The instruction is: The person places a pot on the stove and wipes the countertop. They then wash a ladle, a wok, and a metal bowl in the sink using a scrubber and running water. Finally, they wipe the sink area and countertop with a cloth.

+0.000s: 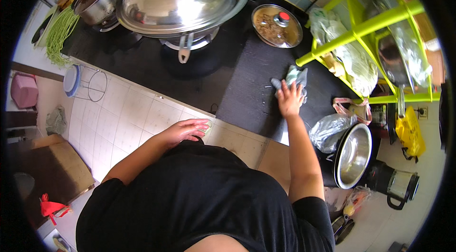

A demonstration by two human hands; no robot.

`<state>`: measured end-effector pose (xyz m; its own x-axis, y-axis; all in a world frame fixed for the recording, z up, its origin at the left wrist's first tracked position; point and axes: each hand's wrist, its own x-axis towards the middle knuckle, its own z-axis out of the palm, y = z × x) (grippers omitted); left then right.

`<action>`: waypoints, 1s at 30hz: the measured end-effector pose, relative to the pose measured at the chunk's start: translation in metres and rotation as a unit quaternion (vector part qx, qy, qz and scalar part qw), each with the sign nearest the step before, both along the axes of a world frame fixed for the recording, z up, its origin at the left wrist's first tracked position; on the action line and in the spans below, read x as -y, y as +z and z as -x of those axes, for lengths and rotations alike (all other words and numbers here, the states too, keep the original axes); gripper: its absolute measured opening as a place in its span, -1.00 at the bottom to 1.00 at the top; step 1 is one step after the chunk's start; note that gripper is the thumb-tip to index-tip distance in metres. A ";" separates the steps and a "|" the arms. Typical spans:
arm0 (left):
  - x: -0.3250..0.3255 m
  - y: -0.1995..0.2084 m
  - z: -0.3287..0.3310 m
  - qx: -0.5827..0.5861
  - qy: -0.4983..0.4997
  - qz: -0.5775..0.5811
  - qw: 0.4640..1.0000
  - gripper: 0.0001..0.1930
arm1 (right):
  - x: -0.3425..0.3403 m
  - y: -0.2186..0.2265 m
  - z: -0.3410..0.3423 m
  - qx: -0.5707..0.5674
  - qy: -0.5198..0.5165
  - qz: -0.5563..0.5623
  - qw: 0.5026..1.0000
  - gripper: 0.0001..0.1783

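My right hand (290, 100) presses a crumpled grey-green cloth (298, 75) onto the dark countertop (256, 86), with its fingers bent over the cloth's near side. Beyond it sits a round pan (266, 31) of brown food under a glass lid with a red knob. My left hand (184, 132) hovers before my body, near the counter's front edge, its fingers stretched out and apart. A small pale green thing (207, 127) shows beside those fingertips; whether they touch it, I cannot tell.
A wok with a big domed lid (175, 0) and a smaller pot (99, 0) stand on the stove. Green noodle-like strands (61, 33) hang at the far left. A lime-green rack (356, 38), a metal bowl (355, 154), a plastic bag (330, 132) and a blender (401, 185) crowd the right.
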<state>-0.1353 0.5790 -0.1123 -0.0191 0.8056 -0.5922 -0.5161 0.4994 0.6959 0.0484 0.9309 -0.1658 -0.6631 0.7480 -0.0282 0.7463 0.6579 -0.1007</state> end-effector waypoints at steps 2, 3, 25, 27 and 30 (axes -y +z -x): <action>0.004 -0.007 0.009 -0.005 -0.002 -0.001 1.000 -0.61 | -0.003 0.006 0.035 0.030 -0.032 0.008 0.999 -0.47; 0.004 -0.010 0.016 -0.006 -0.006 -0.001 1.000 -0.61 | 0.012 0.006 0.048 0.037 -0.003 -0.001 0.999 -0.47; 0.031 -0.017 -0.001 -0.034 0.022 0.018 0.999 -0.59 | 0.046 -0.023 -0.117 -0.032 -0.163 -0.133 0.977 -0.55; 0.045 -0.022 -0.013 -0.037 0.060 0.029 0.997 -0.58 | 0.071 -0.019 -0.100 -0.004 -0.147 -0.135 0.980 -0.53; 0.065 -0.021 -0.032 -0.056 0.086 0.047 0.994 -0.57 | 0.118 -0.010 -0.072 -0.035 0.021 -0.090 0.995 -0.50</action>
